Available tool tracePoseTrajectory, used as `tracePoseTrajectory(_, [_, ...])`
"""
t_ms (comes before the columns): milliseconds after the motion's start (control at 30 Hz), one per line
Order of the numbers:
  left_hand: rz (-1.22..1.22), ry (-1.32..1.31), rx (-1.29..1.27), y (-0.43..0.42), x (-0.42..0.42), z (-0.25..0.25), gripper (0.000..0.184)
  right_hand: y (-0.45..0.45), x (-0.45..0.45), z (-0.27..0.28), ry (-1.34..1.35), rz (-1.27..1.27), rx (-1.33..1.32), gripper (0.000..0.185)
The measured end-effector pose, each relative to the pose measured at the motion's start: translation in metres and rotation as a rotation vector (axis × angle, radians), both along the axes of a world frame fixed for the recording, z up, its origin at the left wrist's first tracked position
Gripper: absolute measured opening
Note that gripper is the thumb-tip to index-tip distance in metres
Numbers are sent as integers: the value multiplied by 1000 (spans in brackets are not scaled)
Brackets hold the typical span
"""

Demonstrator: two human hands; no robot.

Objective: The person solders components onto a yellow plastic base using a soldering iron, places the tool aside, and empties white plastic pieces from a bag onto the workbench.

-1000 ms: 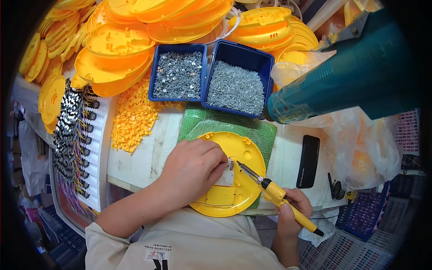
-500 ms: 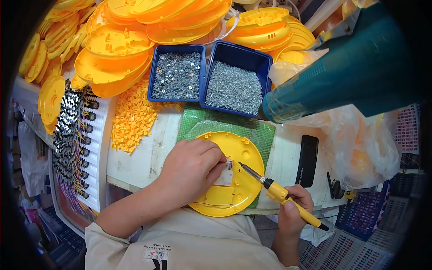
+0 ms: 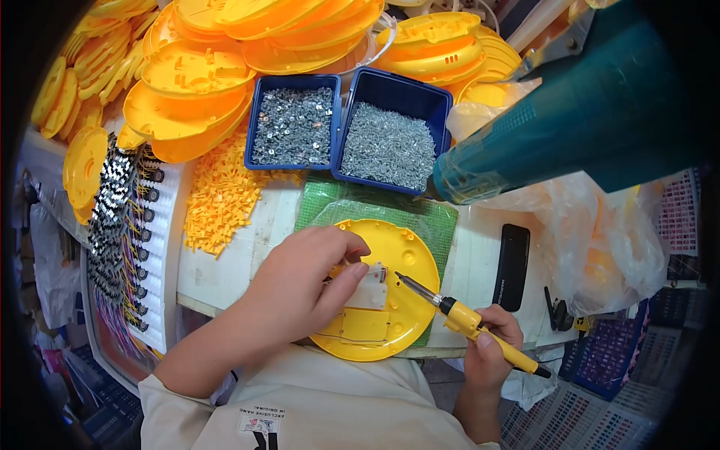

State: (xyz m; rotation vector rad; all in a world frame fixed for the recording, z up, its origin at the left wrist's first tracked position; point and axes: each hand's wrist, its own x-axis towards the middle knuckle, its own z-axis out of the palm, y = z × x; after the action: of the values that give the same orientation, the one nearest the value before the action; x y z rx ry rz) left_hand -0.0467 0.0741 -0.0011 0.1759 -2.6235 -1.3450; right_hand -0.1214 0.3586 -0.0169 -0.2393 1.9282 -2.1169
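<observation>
A round yellow plastic shell (image 3: 412,330) lies inner side up, with a small pale board or module (image 3: 367,295) and thin wires in it. Over its left part is my left hand (image 3: 311,274), thumb and forefinger spread apart; its other fingertips are hidden, and no held object shows. My right hand (image 3: 491,349) grips a yellow soldering iron (image 3: 469,321) by its handle. The iron's tip points up and left, close to the module's right edge; whether it touches the shell is unclear.
Behind the green mat (image 3: 322,202) stand blue bins of screws (image 3: 386,146) and small metal parts (image 3: 292,127). Loose yellow pieces (image 3: 217,202), speakers with wires (image 3: 142,255) and stacked yellow shells (image 3: 187,112) fill the left. A large teal tool (image 3: 555,127) juts in from the right, above a black case (image 3: 513,266).
My left thumb and forefinger have parted from a pinch, and that hand has shifted slightly left and down. The soldering iron has barely moved, its tip a little left.
</observation>
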Motion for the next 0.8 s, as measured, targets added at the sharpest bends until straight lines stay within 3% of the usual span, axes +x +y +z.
tracePoseTrajectory(67, [-19,-154,176,-3,5,7,16,0,-1,0,-1,1,0,30])
tracePoseTrajectory(167, [7,-198,225,-2,9,10,16,1,-3,-1,-4,15,1,31])
tracePoseTrajectory(367, [-73,92,-194,3,8,-5,21,-1,-4,5,7,63,31,32])
tracePoseTrajectory(800, [-36,94,-246,15,4,-18,14,-2,-12,10,57,177,153,35])
